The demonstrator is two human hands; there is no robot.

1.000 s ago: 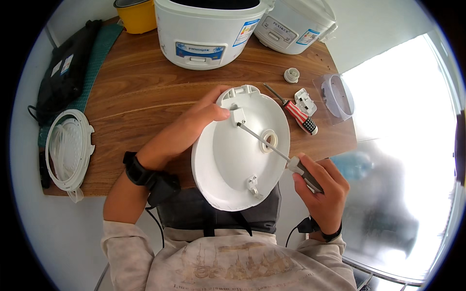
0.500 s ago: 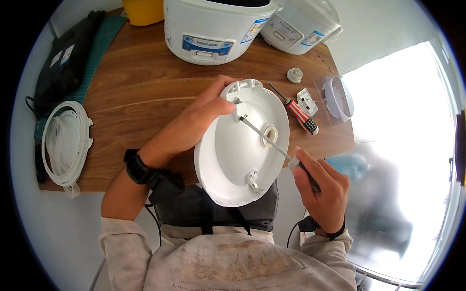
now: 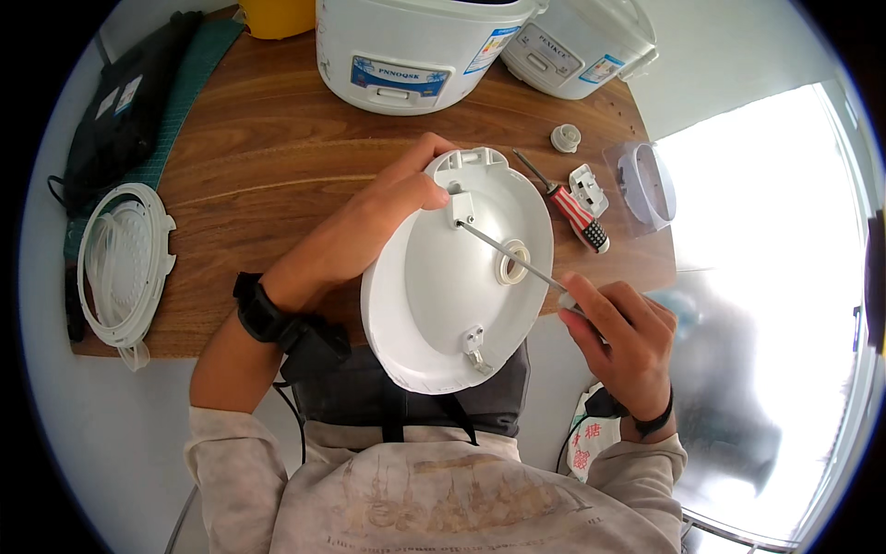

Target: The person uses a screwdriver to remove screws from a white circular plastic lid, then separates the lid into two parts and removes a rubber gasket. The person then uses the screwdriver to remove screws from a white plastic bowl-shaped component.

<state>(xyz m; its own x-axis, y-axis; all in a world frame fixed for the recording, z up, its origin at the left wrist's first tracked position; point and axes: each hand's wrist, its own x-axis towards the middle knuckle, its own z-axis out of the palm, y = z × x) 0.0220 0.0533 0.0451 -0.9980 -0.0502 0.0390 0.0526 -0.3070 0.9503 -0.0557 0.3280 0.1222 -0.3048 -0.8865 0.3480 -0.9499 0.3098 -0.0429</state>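
Note:
My left hand (image 3: 399, 205) grips the upper left rim of a white rice cooker lid (image 3: 434, 286), its thumb beside the hinge end. The lid is tilted up over the table's near edge, inner side toward me. My right hand (image 3: 628, 342) is closed round the handle of a screwdriver (image 3: 517, 258). The shaft runs across the lid, past a round collar (image 3: 513, 262), and its tip meets a screw spot on the small white block (image 3: 460, 208) near the hinge. A metal catch (image 3: 475, 350) sits at the lid's lower end. Most of the screwdriver's handle is hidden in my fingers.
A red-striped screwdriver (image 3: 579, 217), a white bracket (image 3: 588, 191), a small round cap (image 3: 566, 138) and a clear plastic piece (image 3: 643, 186) lie at right. Two rice cookers (image 3: 397, 55) stand behind. At left are a white ring-shaped cover (image 3: 129, 268) and a black bag (image 3: 129, 102).
My right hand has shifted slightly right and turned round the screwdriver's handle. The tip stays at the block, and the lid has tilted a little in my left hand.

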